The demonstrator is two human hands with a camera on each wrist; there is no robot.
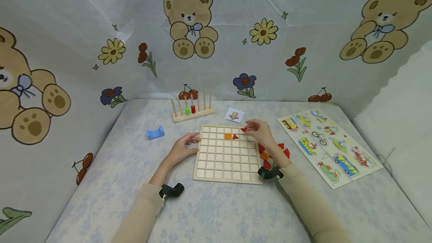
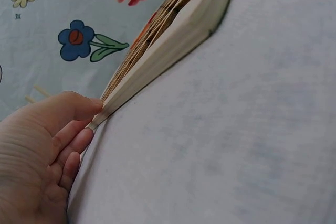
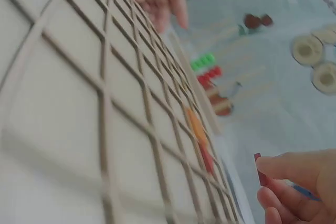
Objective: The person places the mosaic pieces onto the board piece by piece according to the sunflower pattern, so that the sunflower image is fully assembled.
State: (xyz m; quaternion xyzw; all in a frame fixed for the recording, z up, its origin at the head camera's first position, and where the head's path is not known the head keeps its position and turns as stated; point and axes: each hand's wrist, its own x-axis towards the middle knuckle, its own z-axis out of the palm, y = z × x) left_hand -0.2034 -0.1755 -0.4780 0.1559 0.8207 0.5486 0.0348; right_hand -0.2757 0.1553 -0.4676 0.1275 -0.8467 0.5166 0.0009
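Observation:
A wooden grid board with raised square cells lies in the middle of the table. My left hand grips its left edge; in the left wrist view the thumb rests on the rim, with the fingertips against the side. Above the board's far right corner, my right hand pinches a small red triangular tile between thumb and fingers. An orange square tile and a red triangle tile sit in neighbouring cells near the far side. Loose red and orange tiles lie under my right forearm, partly hidden.
Behind the board stand a wooden peg rack with green and red rings, and a small picture card. A blue curved block is at the left. A vehicle picture puzzle board covers the right side.

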